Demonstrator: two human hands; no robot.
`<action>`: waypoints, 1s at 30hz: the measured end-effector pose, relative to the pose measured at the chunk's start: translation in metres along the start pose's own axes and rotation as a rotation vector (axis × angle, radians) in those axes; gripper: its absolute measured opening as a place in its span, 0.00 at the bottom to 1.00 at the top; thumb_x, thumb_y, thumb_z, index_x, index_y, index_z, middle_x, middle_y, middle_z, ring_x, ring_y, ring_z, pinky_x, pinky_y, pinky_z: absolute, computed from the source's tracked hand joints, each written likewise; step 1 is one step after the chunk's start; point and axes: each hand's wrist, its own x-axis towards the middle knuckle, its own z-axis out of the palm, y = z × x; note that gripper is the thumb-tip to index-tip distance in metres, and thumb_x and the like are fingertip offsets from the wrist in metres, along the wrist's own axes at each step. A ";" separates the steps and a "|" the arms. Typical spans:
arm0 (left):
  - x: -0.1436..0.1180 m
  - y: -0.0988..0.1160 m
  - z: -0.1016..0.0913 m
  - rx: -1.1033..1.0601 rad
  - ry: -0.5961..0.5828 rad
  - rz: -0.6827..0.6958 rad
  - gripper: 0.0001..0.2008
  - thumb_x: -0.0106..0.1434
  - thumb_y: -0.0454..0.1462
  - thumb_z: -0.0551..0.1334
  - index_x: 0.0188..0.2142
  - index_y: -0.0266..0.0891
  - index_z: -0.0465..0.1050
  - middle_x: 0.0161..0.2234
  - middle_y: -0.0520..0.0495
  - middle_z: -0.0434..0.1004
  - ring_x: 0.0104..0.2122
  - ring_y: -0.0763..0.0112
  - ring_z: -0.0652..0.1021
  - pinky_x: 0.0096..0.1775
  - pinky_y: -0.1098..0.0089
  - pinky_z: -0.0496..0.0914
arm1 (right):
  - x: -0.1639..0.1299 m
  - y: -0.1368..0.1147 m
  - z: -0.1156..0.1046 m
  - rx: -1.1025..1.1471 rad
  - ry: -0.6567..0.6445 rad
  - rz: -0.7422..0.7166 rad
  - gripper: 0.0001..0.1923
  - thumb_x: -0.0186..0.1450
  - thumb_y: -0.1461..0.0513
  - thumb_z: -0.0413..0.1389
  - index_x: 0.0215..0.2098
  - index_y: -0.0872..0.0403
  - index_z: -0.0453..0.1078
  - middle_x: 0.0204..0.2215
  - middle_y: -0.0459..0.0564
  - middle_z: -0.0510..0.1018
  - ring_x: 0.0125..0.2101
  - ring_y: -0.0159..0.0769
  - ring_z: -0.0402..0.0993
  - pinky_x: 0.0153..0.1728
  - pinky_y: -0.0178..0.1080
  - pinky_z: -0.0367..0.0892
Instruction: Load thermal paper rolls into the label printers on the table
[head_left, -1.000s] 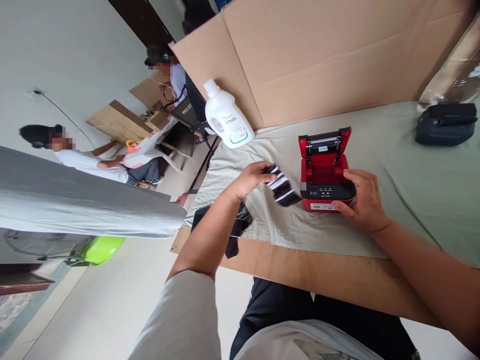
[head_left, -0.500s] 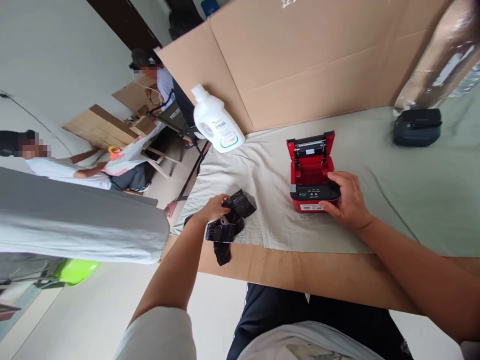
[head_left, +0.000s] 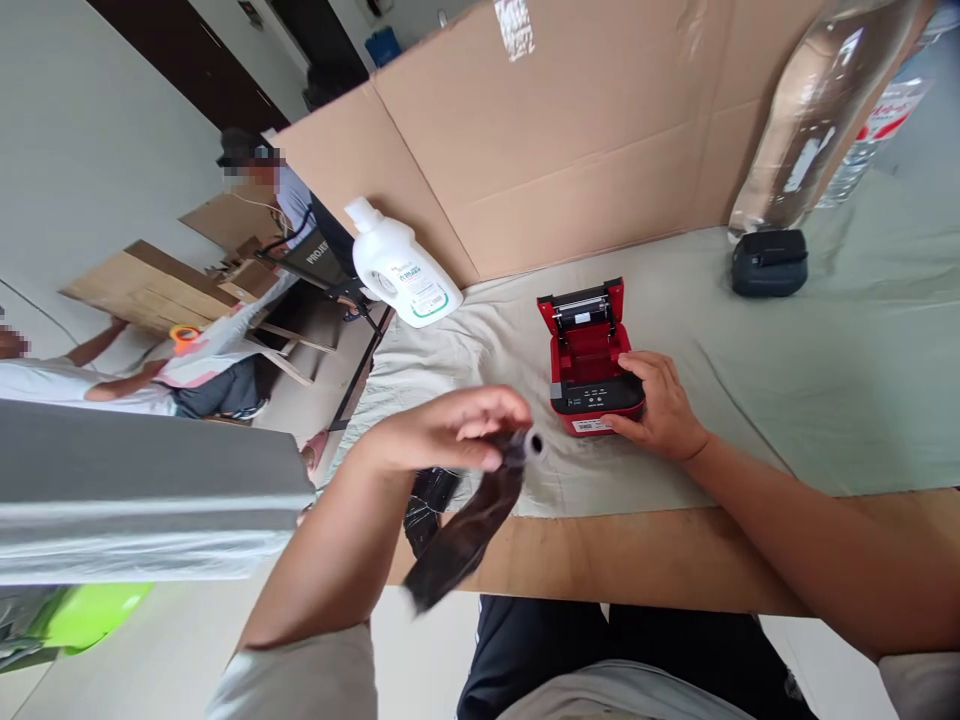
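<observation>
A small red label printer (head_left: 589, 350) sits on the pale green cloth (head_left: 787, 350) with its lid tipped open toward the back. My right hand (head_left: 660, 405) rests on its front right corner and holds it. My left hand (head_left: 450, 432) is raised over the cloth's left part, pinching a small roll (head_left: 534, 443) still partly in a black plastic wrapper (head_left: 465, 530) that hangs down blurred. More black wrapped rolls (head_left: 429, 497) lie on the table edge under that hand.
A white detergent bottle (head_left: 397, 265) leans at the table's back left. A dark printer (head_left: 769, 263) and a clear plastic bottle (head_left: 810, 110) stand at the back right. A cardboard wall (head_left: 562, 130) closes the back. Two people sit at the left beyond a grey ironing board (head_left: 142, 490).
My left hand set the wrapped roll down at the table edge, then rose with a roll, its black wrapper now dangling. My right hand stayed on the red printer.
</observation>
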 end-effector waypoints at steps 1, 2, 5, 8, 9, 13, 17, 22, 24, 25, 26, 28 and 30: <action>0.023 0.000 0.002 0.017 0.059 0.055 0.20 0.54 0.46 0.70 0.45 0.42 0.76 0.37 0.43 0.80 0.35 0.61 0.80 0.37 0.64 0.73 | 0.000 -0.001 0.000 -0.004 0.008 -0.005 0.37 0.61 0.44 0.61 0.61 0.53 0.60 0.52 0.62 0.73 0.52 0.55 0.70 0.52 0.60 0.68; 0.047 -0.003 0.004 0.046 0.111 0.102 0.19 0.55 0.45 0.69 0.44 0.41 0.75 0.39 0.43 0.79 0.38 0.61 0.79 0.40 0.63 0.73 | 0.000 -0.001 0.000 -0.010 0.019 -0.013 0.38 0.60 0.44 0.62 0.61 0.53 0.60 0.52 0.62 0.73 0.52 0.55 0.70 0.52 0.60 0.69; 0.113 -0.014 0.008 0.240 0.230 0.130 0.15 0.57 0.40 0.64 0.43 0.39 0.73 0.44 0.43 0.78 0.44 0.61 0.78 0.48 0.60 0.71 | 0.002 -0.003 -0.001 -0.035 0.069 -0.041 0.37 0.61 0.45 0.61 0.61 0.52 0.59 0.52 0.62 0.73 0.52 0.54 0.70 0.50 0.60 0.69; 0.153 -0.019 0.014 0.620 0.250 -0.004 0.12 0.60 0.36 0.61 0.44 0.39 0.73 0.43 0.44 0.80 0.45 0.60 0.77 0.54 0.57 0.67 | 0.003 -0.003 -0.002 -0.054 0.100 -0.086 0.36 0.62 0.45 0.61 0.61 0.52 0.59 0.52 0.62 0.72 0.52 0.54 0.71 0.50 0.60 0.69; 0.161 -0.019 0.016 0.739 0.249 -0.037 0.12 0.60 0.36 0.60 0.44 0.39 0.74 0.43 0.44 0.80 0.46 0.58 0.77 0.55 0.56 0.66 | 0.002 -0.003 -0.002 -0.061 0.098 -0.097 0.36 0.61 0.44 0.61 0.60 0.51 0.60 0.52 0.62 0.72 0.52 0.54 0.70 0.51 0.60 0.69; 0.177 -0.019 0.024 0.994 0.254 -0.113 0.13 0.60 0.36 0.62 0.44 0.38 0.78 0.42 0.41 0.82 0.51 0.52 0.75 0.58 0.52 0.62 | 0.001 -0.003 -0.003 -0.075 0.057 -0.098 0.27 0.61 0.46 0.62 0.54 0.49 0.67 0.52 0.58 0.74 0.54 0.53 0.70 0.53 0.58 0.68; 0.177 -0.023 0.029 0.986 0.318 -0.082 0.11 0.59 0.37 0.64 0.41 0.39 0.80 0.45 0.40 0.81 0.52 0.50 0.74 0.58 0.52 0.63 | 0.001 -0.006 -0.005 -0.066 0.040 -0.149 0.14 0.64 0.52 0.60 0.45 0.48 0.72 0.49 0.54 0.77 0.55 0.50 0.70 0.54 0.55 0.69; 0.152 -0.031 0.030 0.693 0.716 0.342 0.13 0.69 0.37 0.54 0.44 0.41 0.77 0.45 0.43 0.80 0.46 0.63 0.77 0.53 0.62 0.69 | 0.001 -0.008 -0.006 -0.067 0.044 -0.164 0.10 0.65 0.54 0.60 0.42 0.48 0.75 0.48 0.53 0.77 0.55 0.50 0.70 0.53 0.55 0.69; 0.144 -0.035 0.024 0.666 0.937 0.459 0.17 0.71 0.43 0.52 0.49 0.40 0.75 0.51 0.40 0.76 0.54 0.59 0.73 0.59 0.58 0.65 | 0.000 -0.008 -0.005 -0.063 0.046 -0.165 0.09 0.64 0.54 0.61 0.41 0.47 0.75 0.47 0.53 0.78 0.55 0.49 0.70 0.52 0.55 0.69; 0.142 -0.038 0.021 0.671 1.007 0.476 0.20 0.71 0.47 0.52 0.53 0.40 0.72 0.56 0.39 0.73 0.58 0.57 0.70 0.62 0.55 0.61 | 0.000 -0.008 -0.005 -0.064 0.054 -0.172 0.09 0.64 0.54 0.61 0.40 0.47 0.75 0.47 0.52 0.78 0.54 0.49 0.71 0.52 0.54 0.70; 0.141 -0.041 0.017 0.674 1.037 0.475 0.24 0.71 0.50 0.51 0.56 0.40 0.69 0.59 0.37 0.69 0.62 0.55 0.66 0.64 0.53 0.58 | 0.000 -0.008 -0.005 -0.068 0.062 -0.178 0.08 0.64 0.55 0.61 0.40 0.47 0.75 0.46 0.52 0.78 0.53 0.49 0.71 0.51 0.54 0.70; 0.140 -0.048 0.013 0.661 1.002 0.462 0.30 0.71 0.55 0.47 0.61 0.38 0.64 0.63 0.35 0.64 0.64 0.55 0.63 0.65 0.53 0.56 | 0.000 -0.009 -0.006 -0.082 0.077 -0.190 0.07 0.64 0.56 0.62 0.39 0.47 0.75 0.46 0.52 0.78 0.53 0.48 0.71 0.51 0.53 0.71; 0.135 -0.056 0.017 0.632 0.944 0.474 0.31 0.72 0.55 0.43 0.61 0.36 0.63 0.60 0.34 0.67 0.62 0.57 0.66 0.63 0.56 0.59 | 0.001 -0.010 -0.007 -0.091 0.088 -0.196 0.07 0.64 0.57 0.62 0.40 0.48 0.75 0.47 0.52 0.77 0.53 0.48 0.71 0.51 0.53 0.71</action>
